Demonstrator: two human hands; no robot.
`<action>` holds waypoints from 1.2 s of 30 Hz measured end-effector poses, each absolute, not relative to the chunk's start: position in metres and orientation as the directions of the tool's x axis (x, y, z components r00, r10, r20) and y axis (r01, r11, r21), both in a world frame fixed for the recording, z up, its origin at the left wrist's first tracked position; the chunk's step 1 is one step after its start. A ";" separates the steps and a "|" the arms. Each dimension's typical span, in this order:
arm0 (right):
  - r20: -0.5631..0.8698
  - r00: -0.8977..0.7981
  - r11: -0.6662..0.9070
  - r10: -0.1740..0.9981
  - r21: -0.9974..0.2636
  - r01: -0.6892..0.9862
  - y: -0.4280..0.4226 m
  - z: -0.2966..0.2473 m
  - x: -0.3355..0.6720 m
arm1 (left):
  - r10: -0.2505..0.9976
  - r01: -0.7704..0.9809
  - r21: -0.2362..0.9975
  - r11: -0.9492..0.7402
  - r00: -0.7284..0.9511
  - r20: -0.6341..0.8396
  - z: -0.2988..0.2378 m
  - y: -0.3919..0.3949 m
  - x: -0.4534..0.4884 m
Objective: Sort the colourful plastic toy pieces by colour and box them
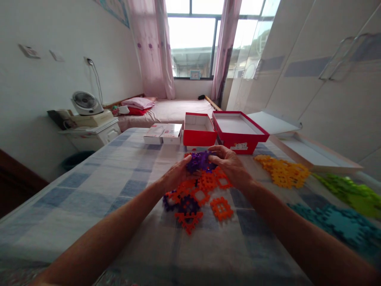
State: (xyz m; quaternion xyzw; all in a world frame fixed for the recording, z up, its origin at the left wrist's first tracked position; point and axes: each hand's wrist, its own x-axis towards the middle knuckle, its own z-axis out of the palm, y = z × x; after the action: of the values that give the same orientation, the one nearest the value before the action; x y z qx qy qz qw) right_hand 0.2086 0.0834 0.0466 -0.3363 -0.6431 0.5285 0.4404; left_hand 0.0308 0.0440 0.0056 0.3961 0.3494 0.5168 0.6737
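- Head view, entry one: purple interlocking pieces (200, 161), a cluster held between both hands at the middle of the checked tablecloth (89, 186).
- Left hand (175, 175), right hand (231, 167): I log each with fingers closed around the cluster.
- Orange pieces (208, 186): loose, just beneath.
- Risk, in my judgement: an uneven squeeze could pop the cluster apart, scattering purple among orange.

Deep purple on the held cluster of interlocking plastic tiles (200, 161), bright orange on the square lattice plastic tiles (220, 208) beneath. Yellow-orange on the far heap of plastic tiles (284, 171), lime green on the middle heap (353, 194), teal on the nearest heap (342, 224). Pale blue, grey and white checks over the cloth-covered worktop (98, 186), red outside and white inside on the two open cardboard boxes (199, 137), pale pink on the fabric curtains (151, 47).
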 end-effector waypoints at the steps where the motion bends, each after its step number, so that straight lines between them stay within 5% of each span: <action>1: 0.227 -0.369 0.225 0.901 -0.973 -0.048 0.085 0.044 0.200 | 0.972 -0.411 0.902 0.134 0.233 -0.038 0.004 0.043 0.034; 6: 0.303 -0.310 0.324 0.901 -0.946 0.019 0.089 0.029 0.179 | 0.990 -0.282 0.959 0.029 0.139 0.011 -0.005 0.042 0.040; 11: 0.453 -0.245 0.514 0.857 -0.792 0.330 0.082 0.025 0.195 | 0.995 -0.200 0.975 -0.097 -0.038 0.091 -0.002 0.046 0.027; 15: 0.489 -0.579 0.755 0.652 -0.490 0.436 0.068 0.020 0.209 | 0.948 0.189 0.961 -0.201 -0.208 0.239 0.001 0.053 0.006; 18: 0.412 -0.740 0.844 0.532 -0.333 0.421 0.060 0.012 0.215 | 0.903 0.524 0.829 -0.198 -0.231 0.361 -0.005 0.058 -0.007; 25: 0.270 -0.706 0.748 0.655 -0.362 0.556 0.074 0.003 0.249 | 0.883 0.728 0.670 -0.146 -0.210 0.420 -0.016 0.059 -0.012; 31: 0.166 -0.530 0.552 0.831 -0.354 0.755 0.100 0.008 0.279 | 0.870 0.618 0.777 -0.122 -0.311 0.383 -0.019 0.062 -0.018; 36: 0.276 -0.292 0.367 0.915 -0.275 0.888 0.117 0.004 0.293 | 0.876 0.558 0.828 -0.049 -0.374 0.304 -0.022 0.067 -0.024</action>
State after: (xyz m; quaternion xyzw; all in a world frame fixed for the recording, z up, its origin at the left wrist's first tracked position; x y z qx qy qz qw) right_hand 0.2927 0.1167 0.0045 -0.5615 -0.8032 0.0343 0.1961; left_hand -0.0239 0.0666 -0.0220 0.5351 0.6699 0.4883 0.1629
